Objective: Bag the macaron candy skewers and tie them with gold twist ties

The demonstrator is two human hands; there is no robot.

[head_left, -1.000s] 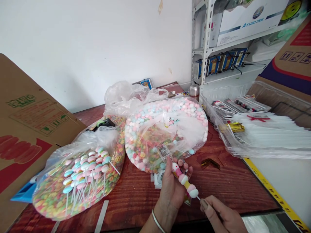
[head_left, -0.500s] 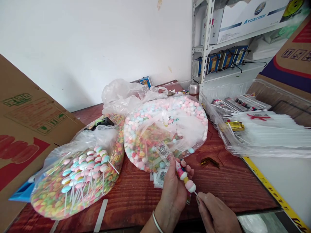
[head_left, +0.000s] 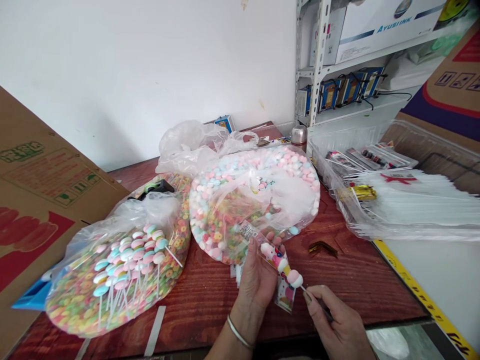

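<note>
A candy skewer (head_left: 293, 278) of stacked pink, white and yellow pieces on a thin white stick lies partly inside a clear printed bag (head_left: 268, 250). My left hand (head_left: 261, 275), with a bangle at the wrist, is closed round the bag. My right hand (head_left: 333, 312) pinches the lower end of the stick. Another printed bag (head_left: 285, 295) hangs below my left fingers. Several finished candy sticks (head_left: 131, 260) lie on a bag of ring candies (head_left: 75, 300) at the left. Behind my left hand is a large bag of pastel candies (head_left: 210, 182).
A clear plastic bin (head_left: 360, 227) of white sticks and printed packets stands at the right. Gold twist ties (head_left: 323, 248) lie on the red-brown table (head_left: 202, 310). Cardboard boxes (head_left: 56, 175) flank both sides. Shelves (head_left: 318, 75) stand at the back right.
The candy skewer sits slightly higher, and more of the printed bag shows. My left fingers have opened somewhat from round it, and the second bag now shows more below.
</note>
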